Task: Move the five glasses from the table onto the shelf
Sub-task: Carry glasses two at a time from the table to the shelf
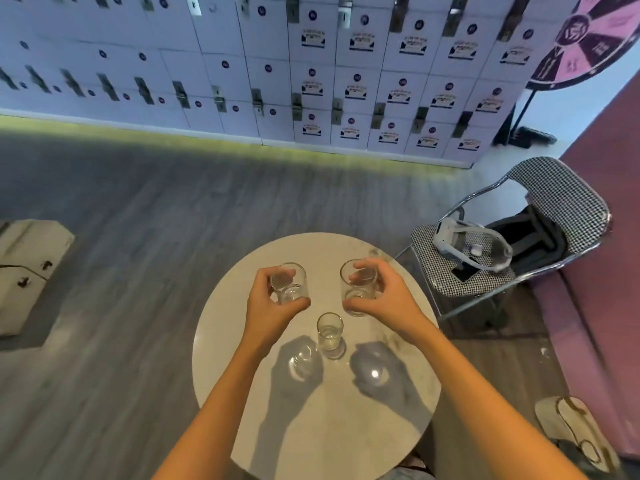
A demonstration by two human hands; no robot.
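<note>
Over a round white marble table (346, 420) both my hands hold clear glasses. My left hand (268, 301) grips a left glass (290, 283) from its left side. My right hand (384, 292) wraps around a right glass (358, 285) from the right. Their shadows fall on the tabletop well below them, so both glasses look raised off it. A third, smaller glass (330, 336) stands upright on the table between my wrists, untouched. No shelf is in view.
A houndstooth chair (561, 199) with a white headset (464, 244) and a dark bag stands right of the table. White lockers (311, 81) line the far wall. A pale box (27, 271) sits on the floor at left, slippers (575, 434) at lower right.
</note>
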